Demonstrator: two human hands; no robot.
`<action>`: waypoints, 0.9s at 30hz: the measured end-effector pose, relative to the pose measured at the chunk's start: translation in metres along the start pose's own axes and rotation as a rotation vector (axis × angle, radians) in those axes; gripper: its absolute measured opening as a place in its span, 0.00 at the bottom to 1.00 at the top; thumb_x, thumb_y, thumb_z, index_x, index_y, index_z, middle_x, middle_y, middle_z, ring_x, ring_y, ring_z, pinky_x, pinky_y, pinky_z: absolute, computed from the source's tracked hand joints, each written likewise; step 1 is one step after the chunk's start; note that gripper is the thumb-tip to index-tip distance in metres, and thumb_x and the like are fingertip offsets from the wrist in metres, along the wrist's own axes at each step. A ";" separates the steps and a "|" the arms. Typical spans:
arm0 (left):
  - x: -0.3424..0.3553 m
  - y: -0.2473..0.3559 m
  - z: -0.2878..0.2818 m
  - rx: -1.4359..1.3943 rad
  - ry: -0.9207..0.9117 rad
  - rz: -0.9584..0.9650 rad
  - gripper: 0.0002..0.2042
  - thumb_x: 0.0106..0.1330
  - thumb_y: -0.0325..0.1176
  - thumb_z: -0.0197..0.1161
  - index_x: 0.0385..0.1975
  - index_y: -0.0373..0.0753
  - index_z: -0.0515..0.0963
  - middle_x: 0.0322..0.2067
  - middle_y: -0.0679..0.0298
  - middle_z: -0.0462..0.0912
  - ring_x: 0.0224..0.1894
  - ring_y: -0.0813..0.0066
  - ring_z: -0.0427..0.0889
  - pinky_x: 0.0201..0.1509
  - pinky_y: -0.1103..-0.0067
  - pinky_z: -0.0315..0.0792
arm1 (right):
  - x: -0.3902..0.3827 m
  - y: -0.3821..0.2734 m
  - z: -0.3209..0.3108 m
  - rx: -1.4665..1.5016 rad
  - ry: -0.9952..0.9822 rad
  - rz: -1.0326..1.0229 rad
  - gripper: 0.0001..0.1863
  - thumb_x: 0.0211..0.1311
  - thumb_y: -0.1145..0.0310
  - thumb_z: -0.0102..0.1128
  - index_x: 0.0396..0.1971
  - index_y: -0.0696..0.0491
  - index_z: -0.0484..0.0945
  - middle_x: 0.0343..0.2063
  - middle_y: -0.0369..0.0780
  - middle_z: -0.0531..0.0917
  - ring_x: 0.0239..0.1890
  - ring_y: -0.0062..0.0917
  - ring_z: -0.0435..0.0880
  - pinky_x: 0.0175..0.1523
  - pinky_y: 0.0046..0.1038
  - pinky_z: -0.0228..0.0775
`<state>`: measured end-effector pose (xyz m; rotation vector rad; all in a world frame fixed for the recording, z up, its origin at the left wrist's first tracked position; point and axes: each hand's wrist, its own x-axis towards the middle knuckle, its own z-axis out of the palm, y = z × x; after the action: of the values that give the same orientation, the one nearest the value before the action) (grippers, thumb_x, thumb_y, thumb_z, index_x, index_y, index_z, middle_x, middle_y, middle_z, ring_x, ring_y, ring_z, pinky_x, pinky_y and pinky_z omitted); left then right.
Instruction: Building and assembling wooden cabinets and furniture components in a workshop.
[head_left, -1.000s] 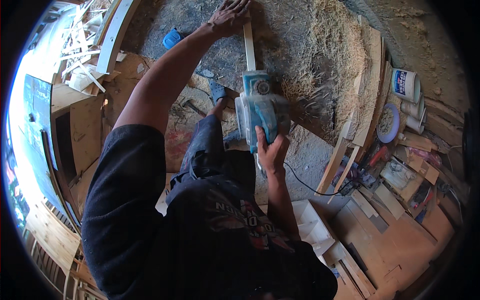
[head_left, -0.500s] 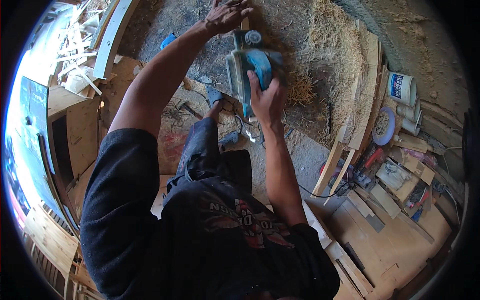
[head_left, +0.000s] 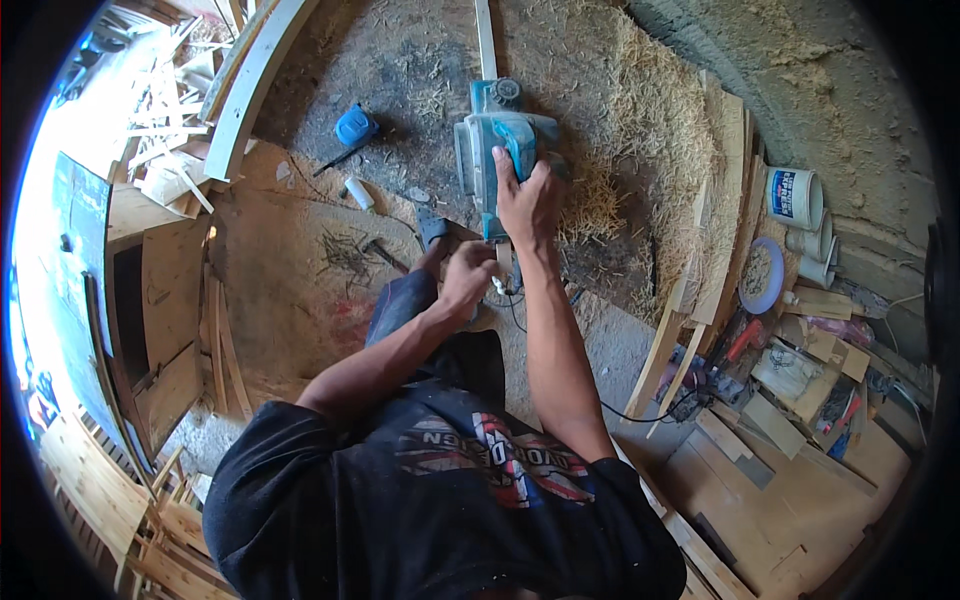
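Observation:
A teal electric hand planer [head_left: 487, 150] sits on a narrow wooden strip [head_left: 486, 40], which runs away from me under it. My right hand [head_left: 531, 205] is wrapped round the planer's rear handle, thumb along its top. Close behind the planer, my left hand [head_left: 470, 277] has its fingers closed at the strip's near end [head_left: 503, 258]. The planer body hides the strip's middle, and the contact between planer and wood cannot be seen.
Wood shavings [head_left: 655, 120] lie thick on the work surface to the right. Further left are a compact blue object [head_left: 355, 127], a white cylinder [head_left: 358, 193] and a hammer [head_left: 385, 256]. White buckets [head_left: 795, 197] and a round tub [head_left: 762, 275] stand by the right wall. A cord [head_left: 645, 418] trails right.
My left hand has come back from the far end of the strip to its near end. The planer has shifted slightly nearer to me, my right hand still on it.

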<state>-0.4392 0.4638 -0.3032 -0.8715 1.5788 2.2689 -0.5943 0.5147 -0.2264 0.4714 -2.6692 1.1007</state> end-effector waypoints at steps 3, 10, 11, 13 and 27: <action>0.000 -0.033 0.006 0.113 0.077 0.074 0.11 0.64 0.31 0.68 0.40 0.29 0.80 0.33 0.53 0.86 0.35 0.68 0.86 0.41 0.71 0.79 | -0.009 -0.002 -0.005 0.020 0.026 -0.034 0.24 0.68 0.51 0.68 0.33 0.58 0.72 0.17 0.49 0.79 0.19 0.52 0.80 0.23 0.46 0.68; -0.009 -0.030 -0.002 0.128 0.035 0.107 0.12 0.69 0.33 0.70 0.37 0.28 0.80 0.29 0.57 0.87 0.33 0.72 0.87 0.39 0.73 0.81 | 0.003 -0.004 0.003 -0.035 0.082 -0.082 0.23 0.68 0.52 0.68 0.34 0.58 0.72 0.18 0.50 0.78 0.20 0.53 0.79 0.24 0.48 0.68; -0.010 -0.027 -0.001 0.071 0.001 0.088 0.11 0.69 0.32 0.70 0.38 0.28 0.80 0.30 0.58 0.87 0.33 0.73 0.87 0.40 0.73 0.81 | 0.013 -0.002 0.008 -0.102 0.071 -0.069 0.23 0.68 0.51 0.68 0.33 0.58 0.72 0.18 0.50 0.78 0.20 0.53 0.79 0.24 0.48 0.67; -0.010 -0.019 -0.001 0.139 -0.014 0.072 0.10 0.70 0.31 0.69 0.38 0.27 0.80 0.30 0.58 0.88 0.34 0.73 0.87 0.40 0.74 0.81 | 0.040 0.003 0.021 -0.095 0.059 -0.053 0.26 0.67 0.47 0.67 0.29 0.57 0.72 0.16 0.50 0.77 0.20 0.53 0.79 0.24 0.48 0.67; -0.015 0.015 -0.003 0.340 -0.043 0.053 0.13 0.71 0.32 0.66 0.43 0.26 0.80 0.34 0.54 0.90 0.38 0.70 0.90 0.44 0.74 0.82 | 0.204 0.013 0.106 -0.016 0.011 0.138 0.39 0.65 0.34 0.62 0.29 0.64 0.74 0.29 0.59 0.81 0.35 0.56 0.83 0.39 0.51 0.73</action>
<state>-0.4341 0.4572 -0.2835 -0.6926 1.9115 1.9517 -0.7956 0.4053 -0.2442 0.2814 -2.7336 1.1134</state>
